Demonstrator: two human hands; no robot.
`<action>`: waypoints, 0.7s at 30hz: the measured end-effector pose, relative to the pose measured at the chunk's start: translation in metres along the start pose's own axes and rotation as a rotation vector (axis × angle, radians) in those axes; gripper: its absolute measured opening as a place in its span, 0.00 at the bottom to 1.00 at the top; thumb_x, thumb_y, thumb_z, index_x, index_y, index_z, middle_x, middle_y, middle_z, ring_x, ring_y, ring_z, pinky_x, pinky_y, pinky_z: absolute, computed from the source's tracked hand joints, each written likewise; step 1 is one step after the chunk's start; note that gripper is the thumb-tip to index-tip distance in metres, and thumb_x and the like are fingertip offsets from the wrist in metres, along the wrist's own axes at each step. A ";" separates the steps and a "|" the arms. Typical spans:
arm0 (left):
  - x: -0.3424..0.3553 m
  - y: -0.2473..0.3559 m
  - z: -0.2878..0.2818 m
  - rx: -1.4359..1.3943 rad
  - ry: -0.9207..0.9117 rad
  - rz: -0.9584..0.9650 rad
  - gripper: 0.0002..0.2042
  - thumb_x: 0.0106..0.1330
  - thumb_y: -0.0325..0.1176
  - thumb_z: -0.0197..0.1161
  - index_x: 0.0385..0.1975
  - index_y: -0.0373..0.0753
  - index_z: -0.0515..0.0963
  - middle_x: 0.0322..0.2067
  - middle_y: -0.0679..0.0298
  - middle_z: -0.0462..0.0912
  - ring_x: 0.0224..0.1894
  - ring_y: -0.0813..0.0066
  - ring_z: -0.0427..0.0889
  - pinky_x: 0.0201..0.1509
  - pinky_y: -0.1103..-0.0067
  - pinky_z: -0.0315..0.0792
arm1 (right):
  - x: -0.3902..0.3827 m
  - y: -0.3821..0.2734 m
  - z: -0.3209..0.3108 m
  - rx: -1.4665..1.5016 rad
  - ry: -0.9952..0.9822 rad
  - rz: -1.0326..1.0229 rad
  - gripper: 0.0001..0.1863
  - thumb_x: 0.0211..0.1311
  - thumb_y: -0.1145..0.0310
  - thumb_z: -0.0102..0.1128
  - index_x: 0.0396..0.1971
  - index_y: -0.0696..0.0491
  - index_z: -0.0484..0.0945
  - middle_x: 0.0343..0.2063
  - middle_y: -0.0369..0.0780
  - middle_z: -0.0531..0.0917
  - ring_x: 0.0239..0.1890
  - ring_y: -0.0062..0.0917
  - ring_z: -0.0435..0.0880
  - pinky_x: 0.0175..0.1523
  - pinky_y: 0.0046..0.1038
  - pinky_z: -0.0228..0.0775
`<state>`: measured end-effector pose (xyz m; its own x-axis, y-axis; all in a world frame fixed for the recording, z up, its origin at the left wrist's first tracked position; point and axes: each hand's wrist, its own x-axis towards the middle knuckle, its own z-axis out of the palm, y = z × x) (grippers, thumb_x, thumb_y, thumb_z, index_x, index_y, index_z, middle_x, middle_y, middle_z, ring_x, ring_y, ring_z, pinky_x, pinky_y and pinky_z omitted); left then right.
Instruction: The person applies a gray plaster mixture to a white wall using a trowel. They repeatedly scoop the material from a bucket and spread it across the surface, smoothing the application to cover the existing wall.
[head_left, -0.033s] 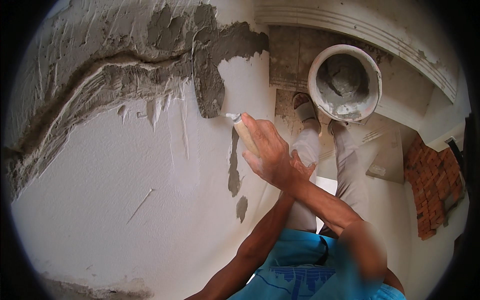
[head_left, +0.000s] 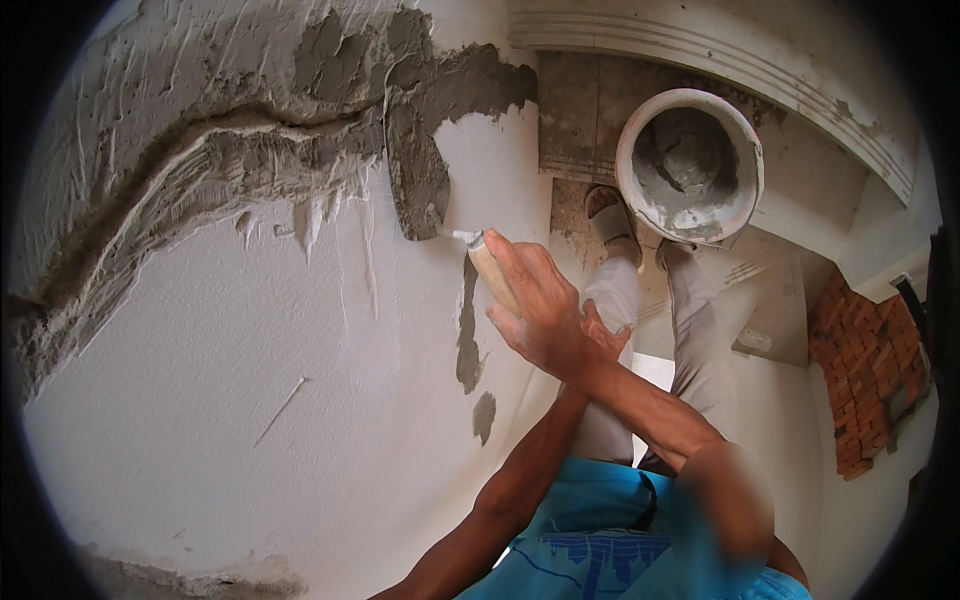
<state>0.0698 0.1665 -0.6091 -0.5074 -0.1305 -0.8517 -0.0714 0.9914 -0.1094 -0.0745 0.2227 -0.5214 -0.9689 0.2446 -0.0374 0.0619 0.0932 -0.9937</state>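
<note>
Wrapped round the wooden handle of a trowel, my right hand (head_left: 535, 310) is closed. The trowel's blade (head_left: 418, 190), coated in grey mortar, is against the wall (head_left: 220, 360), over a patch of wet mortar below a long rough groove (head_left: 230, 120). Behind my right wrist, my left hand (head_left: 605, 330) is partly hidden, its visible fingers apart, at my trousered leg (head_left: 690, 330). Grey mortar streaks run down the white plaster right of the rough band.
A white bucket (head_left: 628, 165) with grey mortar inside stands just beyond my sandalled feet (head_left: 610, 212), on dirty tiles (head_left: 570, 110). A curved grooved ledge (head_left: 800, 100) runs along the top right. Stacked red bricks (head_left: 860, 380) are at the right edge.
The trowel and my right hand have shifted very slightly downward. The rest looks the same.
</note>
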 end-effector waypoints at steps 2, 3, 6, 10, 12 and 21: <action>0.001 0.000 -0.001 -0.045 -0.024 -0.001 0.50 0.52 0.62 0.74 0.68 0.32 0.65 0.53 0.36 0.78 0.53 0.39 0.82 0.56 0.55 0.77 | -0.005 -0.006 -0.011 0.013 -0.062 0.036 0.44 0.42 0.85 0.63 0.68 0.57 0.69 0.41 0.44 0.77 0.43 0.38 0.82 0.41 0.34 0.81; 0.001 -0.001 -0.001 -0.069 -0.034 -0.004 0.50 0.52 0.62 0.74 0.69 0.32 0.65 0.53 0.35 0.77 0.54 0.39 0.81 0.58 0.55 0.76 | -0.007 -0.007 -0.016 0.021 -0.096 0.052 0.44 0.42 0.85 0.63 0.68 0.58 0.69 0.42 0.45 0.77 0.43 0.38 0.82 0.41 0.34 0.81; 0.012 -0.014 0.043 -0.041 0.128 0.052 0.51 0.52 0.61 0.75 0.69 0.32 0.64 0.55 0.35 0.76 0.60 0.38 0.77 0.65 0.55 0.70 | -0.014 0.010 -0.028 0.048 -0.033 -0.031 0.43 0.42 0.85 0.64 0.67 0.58 0.69 0.43 0.45 0.78 0.43 0.38 0.82 0.42 0.35 0.81; 0.016 -0.028 0.066 -0.041 0.302 0.145 0.52 0.51 0.62 0.75 0.70 0.32 0.64 0.57 0.36 0.76 0.62 0.38 0.74 0.69 0.55 0.66 | -0.004 0.007 -0.030 0.059 0.005 0.018 0.43 0.43 0.84 0.64 0.68 0.57 0.70 0.43 0.46 0.79 0.43 0.39 0.82 0.44 0.37 0.80; 0.014 -0.021 0.045 -0.090 0.112 0.087 0.51 0.51 0.62 0.75 0.69 0.32 0.64 0.57 0.37 0.76 0.62 0.39 0.75 0.67 0.55 0.68 | 0.007 0.011 -0.025 0.042 0.045 0.009 0.44 0.43 0.84 0.64 0.68 0.56 0.70 0.43 0.46 0.79 0.42 0.40 0.82 0.44 0.38 0.80; -0.002 -0.002 0.017 -0.007 0.089 0.001 0.51 0.51 0.62 0.75 0.69 0.31 0.64 0.53 0.37 0.77 0.61 0.37 0.76 0.62 0.53 0.72 | -0.021 -0.015 -0.021 0.055 -0.123 0.046 0.43 0.44 0.82 0.67 0.68 0.58 0.70 0.47 0.48 0.80 0.47 0.41 0.83 0.48 0.35 0.78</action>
<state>0.0857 0.1649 -0.6164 -0.5818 -0.1301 -0.8028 -0.0772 0.9915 -0.1047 -0.0498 0.2368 -0.5035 -0.9876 0.1270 -0.0922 0.0969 0.0312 -0.9948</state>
